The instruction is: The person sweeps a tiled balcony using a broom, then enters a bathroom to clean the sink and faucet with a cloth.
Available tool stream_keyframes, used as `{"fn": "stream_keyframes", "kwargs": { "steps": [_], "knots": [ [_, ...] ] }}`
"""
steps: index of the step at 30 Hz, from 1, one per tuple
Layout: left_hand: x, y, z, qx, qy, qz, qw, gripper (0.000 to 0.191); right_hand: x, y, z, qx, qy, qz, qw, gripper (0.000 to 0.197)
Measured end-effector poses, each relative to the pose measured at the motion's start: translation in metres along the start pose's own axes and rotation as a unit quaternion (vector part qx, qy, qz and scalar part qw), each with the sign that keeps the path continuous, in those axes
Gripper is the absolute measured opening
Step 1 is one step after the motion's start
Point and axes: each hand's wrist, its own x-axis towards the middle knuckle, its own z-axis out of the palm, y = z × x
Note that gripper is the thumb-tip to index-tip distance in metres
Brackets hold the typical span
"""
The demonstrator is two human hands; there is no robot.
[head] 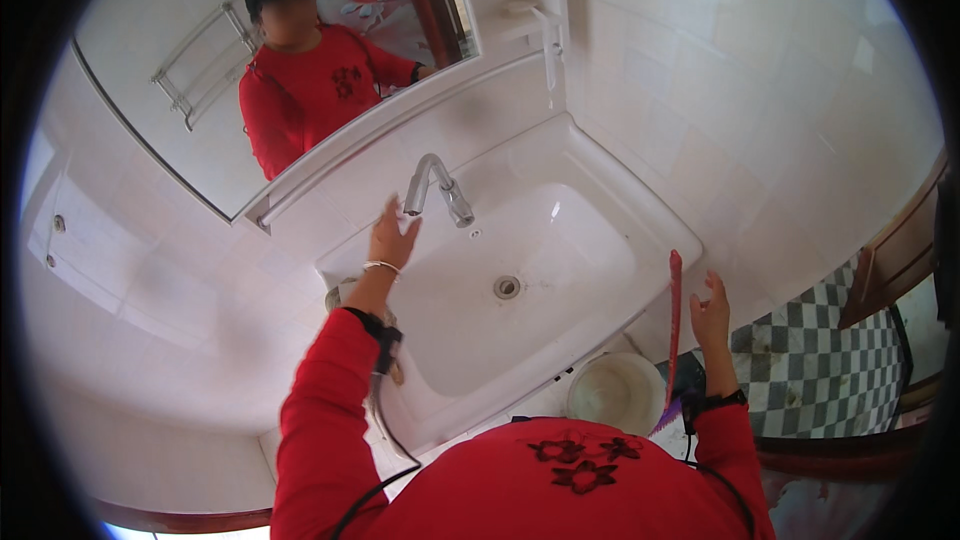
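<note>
My left hand (pixel 393 234) is raised beside the spout of a chrome faucet (pixel 429 184), over the back left of a white washbasin (pixel 442 345). Its fingers are apart and hold nothing. The faucet's lever stands right of the spout. In the basin's floor sits a round metal drain (pixel 507 286) with small dark specks around it. Off the basin's right corner, my right hand (pixel 711 311) hangs in the air with fingers spread and nothing in it. Just left of that hand a red-handled brush or broom (pixel 674 315) leans against the basin's rim, its purple bristles low down.
A pale bucket (pixel 615 394) stands on the floor below the basin's front edge. Above the faucet hangs a mirror (pixel 202 30) showing a person in red. A shelf (pixel 517 22) holds a small dish. Checkered floor (pixel 810 360) and a wooden door frame (pixel 892 270) are at right.
</note>
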Motion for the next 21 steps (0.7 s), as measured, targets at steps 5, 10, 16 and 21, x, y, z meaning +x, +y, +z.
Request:
{"fn": "stream_keyframes", "kwargs": {
  "steps": [5,10,16,21],
  "knots": [
    [-0.016,-0.012,0.1,-0.164,-0.01,-0.083,0.983,0.052,-0.023,0.003,0.002,-0.004,0.021,-0.057,0.998,0.043],
    [0.004,-0.014,0.125,-0.195,-0.045,-0.117,0.973,0.045,-0.05,0.005,-0.023,-0.04,-0.017,-0.006,0.999,0.039],
    [-0.02,0.005,0.115,-0.212,-0.051,-0.064,0.974,0.045,-0.089,0.053,-0.022,-0.158,-0.009,-0.049,0.986,0.037],
    [-0.073,-0.027,0.073,-0.139,-0.093,-0.024,0.986,0.048,-0.081,0.015,0.001,-0.065,-0.041,-0.072,0.994,0.03]
  ]
}}
